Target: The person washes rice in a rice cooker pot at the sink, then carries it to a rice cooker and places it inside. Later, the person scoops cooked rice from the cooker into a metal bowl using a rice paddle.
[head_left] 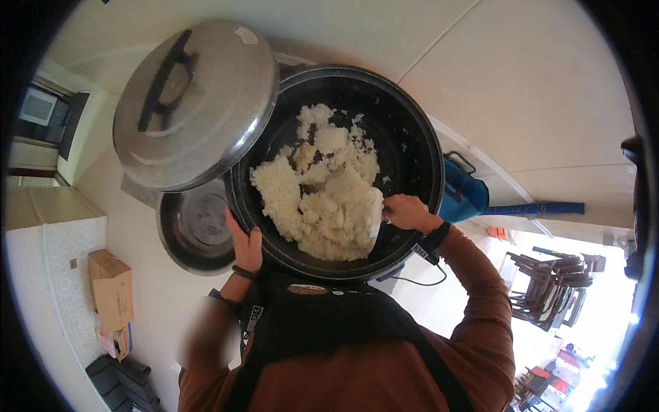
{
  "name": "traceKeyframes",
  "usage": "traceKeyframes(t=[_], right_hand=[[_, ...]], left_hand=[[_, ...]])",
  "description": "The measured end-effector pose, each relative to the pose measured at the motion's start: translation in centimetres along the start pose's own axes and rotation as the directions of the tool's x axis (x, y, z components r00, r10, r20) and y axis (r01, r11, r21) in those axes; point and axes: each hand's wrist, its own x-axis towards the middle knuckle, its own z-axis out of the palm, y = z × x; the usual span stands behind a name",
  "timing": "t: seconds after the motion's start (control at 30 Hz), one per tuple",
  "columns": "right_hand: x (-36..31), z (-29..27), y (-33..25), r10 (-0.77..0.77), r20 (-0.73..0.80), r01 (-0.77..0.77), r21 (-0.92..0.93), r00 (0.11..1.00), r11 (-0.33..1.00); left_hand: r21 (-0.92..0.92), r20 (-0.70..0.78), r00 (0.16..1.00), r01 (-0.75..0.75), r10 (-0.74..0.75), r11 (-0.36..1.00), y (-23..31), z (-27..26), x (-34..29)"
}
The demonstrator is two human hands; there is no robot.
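Observation:
A big black pot [424, 130] stands in front of me with a mound of cooked white rice [329, 189] in its near and middle part. My left hand [246, 246] is closed on the pot's rim at its near left side. Inside the pot at the right, my right hand [410, 212] is closed round the handle of a rice paddle. Rice lies over the paddle's head, so its shape is mostly hidden. Loose grains stick to the pot's dark inner wall.
A large metal lid [206, 103] with a black handle leans over the pot's left edge. Below it sits a metal basin [199, 230]. A blue dustpan-like object [463, 189] lies right of the pot. Stacked chairs [552, 285] and a cardboard box [110, 288] stand farther off.

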Motion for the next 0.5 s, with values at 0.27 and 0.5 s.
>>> traceKeyframes(t=[0.27,0.5], right_hand=[[-0.1,1.6,-0.1,0.043,-0.057,-0.043,-0.001,0.997,0.999],[0.4,1.5,1.2,-0.044,-0.030,0.048,0.164,0.999,0.985]], left_hand=[[0.158,0.011,0.997,-0.079,0.078,0.984,0.3,-0.6,0.0],[-0.209,-0.058,0.992,0.101,-0.116,0.973,-1.2,-2.1,-1.5]])
